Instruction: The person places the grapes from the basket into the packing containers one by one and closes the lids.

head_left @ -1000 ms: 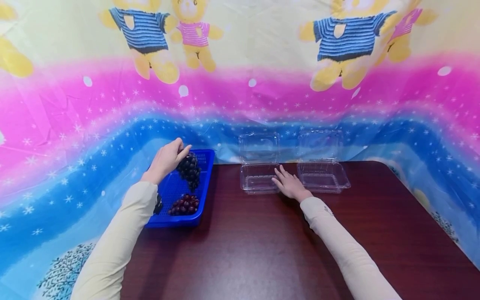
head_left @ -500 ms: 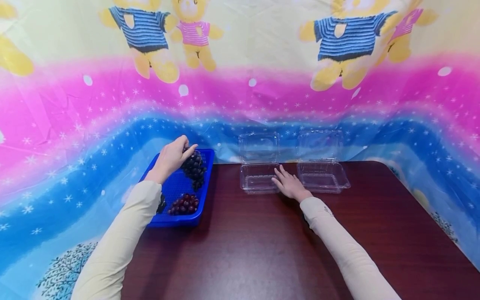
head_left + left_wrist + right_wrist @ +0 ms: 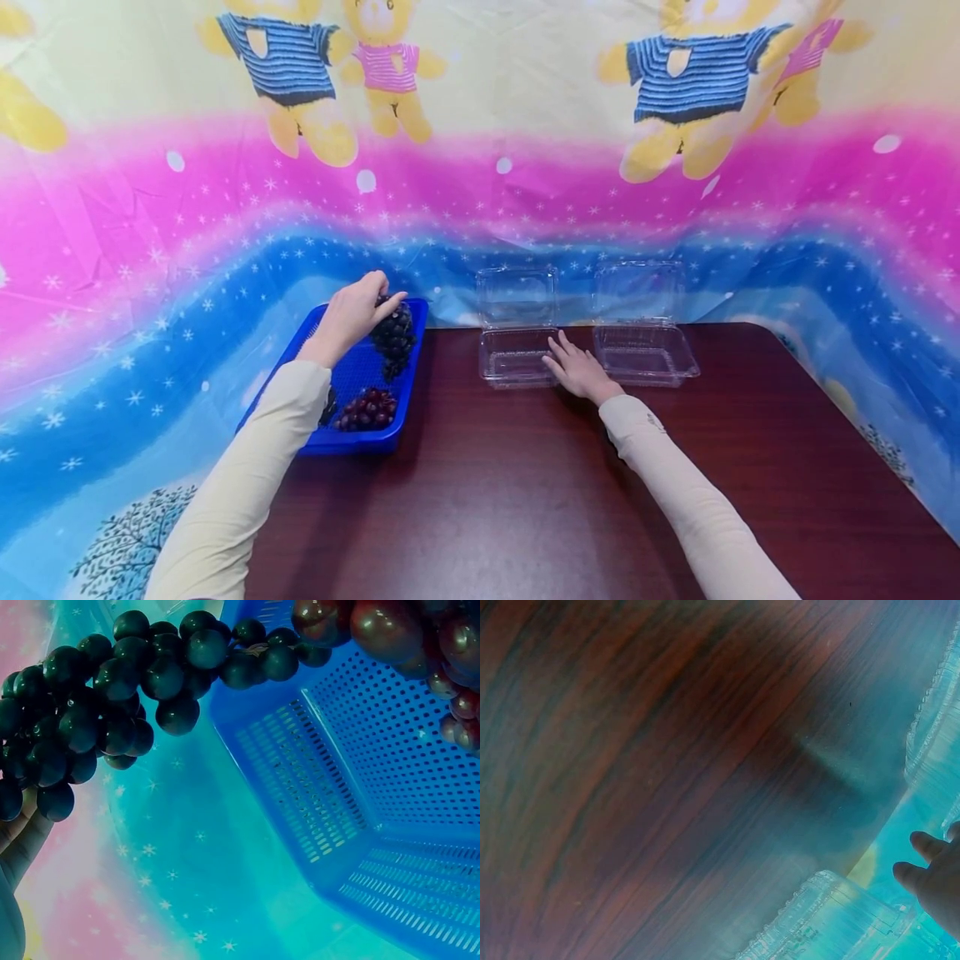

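My left hand pinches the top of a dark grape bunch, fingers curled round its stem end, and the bunch hangs straight down from my fingertips above the far right part of a blue perforated basket, clear of the basket floor. In the left wrist view the dark grapes fill the upper left, with the basket's slotted wall behind them and only the edge of my fingers showing at the lower left. A second, redder grape bunch lies on the basket floor, nearer to me than the hanging one. My right hand lies flat with straight, relaxed fingers, holding nothing, resting on the table between two clear plastic clamshell boxes and touching the near right corner of the left box; the right box is just beside my hand. Both boxes stand open with their lids upright at the far side. The right wrist view shows my fingertips beside ribbed clear plastic. Everything sits on a dark reddish-brown wood-grain table, the basket at its far left corner. Behind and around the table hangs a bright cloth backdrop with pink and blue bands, white stars and cartoon bears in striped shirts.
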A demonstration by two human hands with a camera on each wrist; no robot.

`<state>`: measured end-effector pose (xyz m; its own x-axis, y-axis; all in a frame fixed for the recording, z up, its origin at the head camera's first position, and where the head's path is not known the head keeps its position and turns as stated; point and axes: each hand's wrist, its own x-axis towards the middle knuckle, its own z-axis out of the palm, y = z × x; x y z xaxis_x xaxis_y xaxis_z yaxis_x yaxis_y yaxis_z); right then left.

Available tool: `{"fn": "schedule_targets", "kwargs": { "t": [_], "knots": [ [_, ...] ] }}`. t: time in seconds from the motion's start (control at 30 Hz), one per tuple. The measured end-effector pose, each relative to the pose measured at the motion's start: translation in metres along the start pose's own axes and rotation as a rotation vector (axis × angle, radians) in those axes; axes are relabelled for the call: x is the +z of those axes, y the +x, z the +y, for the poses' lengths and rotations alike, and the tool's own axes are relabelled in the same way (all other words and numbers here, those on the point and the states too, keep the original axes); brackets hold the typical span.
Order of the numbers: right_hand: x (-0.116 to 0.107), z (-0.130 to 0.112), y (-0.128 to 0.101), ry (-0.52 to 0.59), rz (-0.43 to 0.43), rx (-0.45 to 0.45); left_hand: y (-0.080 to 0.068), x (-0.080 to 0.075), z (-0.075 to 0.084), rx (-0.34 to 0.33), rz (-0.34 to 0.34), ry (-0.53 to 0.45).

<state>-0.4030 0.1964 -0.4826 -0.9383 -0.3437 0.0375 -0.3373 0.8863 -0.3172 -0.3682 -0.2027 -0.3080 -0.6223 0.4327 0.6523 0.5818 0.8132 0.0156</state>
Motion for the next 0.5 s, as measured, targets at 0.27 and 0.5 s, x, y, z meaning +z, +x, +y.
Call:
{"fn": "schedule_targets", "kwargs": {
  "t": [0.27, 0.5],
  "knots": [
    [0.0, 0.0, 0.0, 0.001, 0.005, 0.002, 0.006, 0.002, 0.006, 0.096, 0.056, 0.044],
    [0.002, 0.0, 0.0, -0.003, 0.002, 0.011, 0.012, 0.004, 0.012, 0.114, 0.048, 0.053]
  ]
}}
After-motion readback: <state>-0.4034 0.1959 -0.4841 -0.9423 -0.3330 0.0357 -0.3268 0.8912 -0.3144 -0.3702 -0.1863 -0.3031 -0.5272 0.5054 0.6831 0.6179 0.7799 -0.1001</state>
